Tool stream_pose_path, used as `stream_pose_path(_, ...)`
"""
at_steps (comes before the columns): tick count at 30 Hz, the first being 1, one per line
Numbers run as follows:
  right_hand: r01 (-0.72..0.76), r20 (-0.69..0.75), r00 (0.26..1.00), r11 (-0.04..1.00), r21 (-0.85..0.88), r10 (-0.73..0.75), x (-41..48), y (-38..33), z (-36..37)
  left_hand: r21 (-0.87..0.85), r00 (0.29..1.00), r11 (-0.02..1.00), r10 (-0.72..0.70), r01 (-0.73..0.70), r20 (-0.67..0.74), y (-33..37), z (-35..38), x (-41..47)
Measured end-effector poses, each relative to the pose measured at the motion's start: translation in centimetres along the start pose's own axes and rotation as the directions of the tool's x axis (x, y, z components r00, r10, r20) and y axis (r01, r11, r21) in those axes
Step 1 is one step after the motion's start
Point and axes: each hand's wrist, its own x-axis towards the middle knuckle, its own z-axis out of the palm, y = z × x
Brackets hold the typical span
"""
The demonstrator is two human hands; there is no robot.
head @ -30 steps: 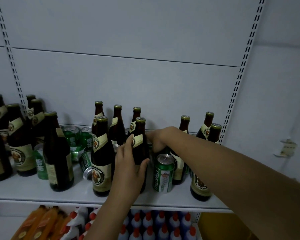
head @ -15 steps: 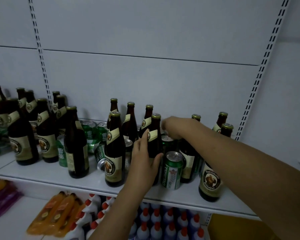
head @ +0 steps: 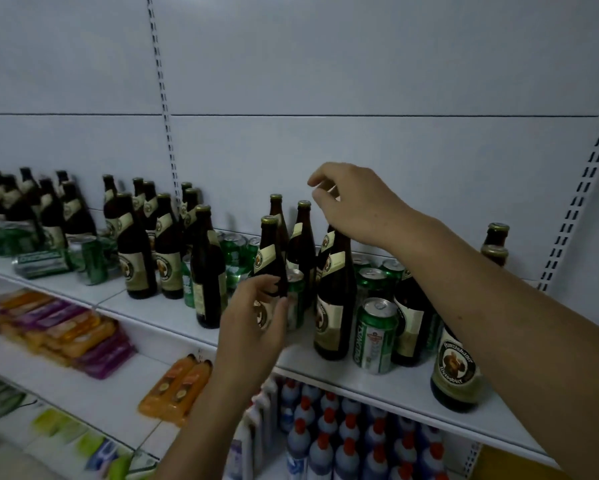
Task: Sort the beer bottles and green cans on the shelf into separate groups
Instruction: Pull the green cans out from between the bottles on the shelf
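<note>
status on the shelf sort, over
Left hand curled round a beer bottle. Right hand empty, above the bottle necks. Green can stands among bottles at the front; groups not yet separate.

Dim, cool bluish light, flat and even, perhaps from overhead. Soft shadows sit behind the beer bottles (head: pixel 336 296) on the back wall (head: pixel 395 150). There's a small glint on a can (head: pixel 376 336) top at centre right. The left edge is smeared, and the packets (head: pixel 59 327) at lower left run together. The slotted uprights (head: pixel 163 109) bow and lean toward the frame edges. The label (head: pixel 457 365) at lower right is sharp.
</note>
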Motion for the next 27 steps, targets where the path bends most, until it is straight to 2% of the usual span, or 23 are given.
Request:
stream_pose_path(3, 0.003, 0.157, 0.988, 1.0, 0.018, -0.005, 1.3, -1.9, 1.3, 0.119, 0.993, 0.987, -0.112, 0.107, 0.035, -2.1, -2.3, 0.5)
stream_pose_path(7, 0.03, 0.304, 0.953, 0.997, -0.07, -0.007, 4.3, -4.0, 2.9, 0.264, 0.989, 0.959, -0.13, 0.107, 0.071, -3.8, -4.8, 1.6)
stream_pose_path(15, -0.011, 0.472, 0.867, 0.953, -0.301, 0.159, 10.7, -7.1, 5.9, 0.242, 0.998, 0.969, -0.055, 0.044, 0.038, -8.8, -10.5, 7.4)
stream_pose_path(19, -0.044, 0.565, 0.753, 0.883, -0.468, 0.337, 14.3, -8.6, 8.5, 0.157, 0.994, 0.988, -0.024, 0.007, 0.107, -12.4, -12.4, 10.8)
stream_pose_path(23, -0.147, 0.64, 0.575, 0.834, -0.532, 0.51, 17.3, -8.7, 11.9, 0.118, 0.969, 0.99, 0.051, -0.081, 0.24, -15.3, -13.1, 13.6)
stream_pose_path(27, -0.221, 0.629, 0.419, 0.745, -0.629, 0.655, 18.4, -6.4, 15.0, 0.09, 0.92, 0.988, 0.081, -0.125, 0.383, -17.3, -13.3, 16.1)
